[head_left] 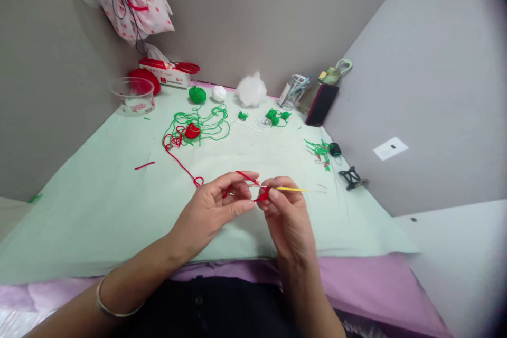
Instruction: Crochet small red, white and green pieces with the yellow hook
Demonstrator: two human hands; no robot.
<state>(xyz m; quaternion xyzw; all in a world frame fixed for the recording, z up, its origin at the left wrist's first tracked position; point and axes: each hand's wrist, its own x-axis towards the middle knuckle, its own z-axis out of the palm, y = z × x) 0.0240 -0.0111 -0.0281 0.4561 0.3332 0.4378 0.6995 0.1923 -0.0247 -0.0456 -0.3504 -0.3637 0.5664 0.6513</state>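
Red yarn (246, 175) runs over the fingers of my left hand (206, 208), which is closed on it, its thumb reaching toward my right hand (291, 216). That right hand is pinched around a crochet hook (292, 189) with a yellow handle; the metal end points left between both hands. A small piece of red crochet work (263, 195) sits at the hook, partly hidden by my right fingers. From my left hand the strand trails back to a small red yarn ball (193, 130), which lies among loose green yarn (216, 116).
Behind stand a green yarn ball (197, 95), a white ball (219, 93), white stuffing (252, 90), a pen cup (293, 92) and a phone (322, 104). A clear tub (134, 105) and tissue box (168, 75) are back left. Green scraps (320, 150) and a black stand (352, 178) lie right.
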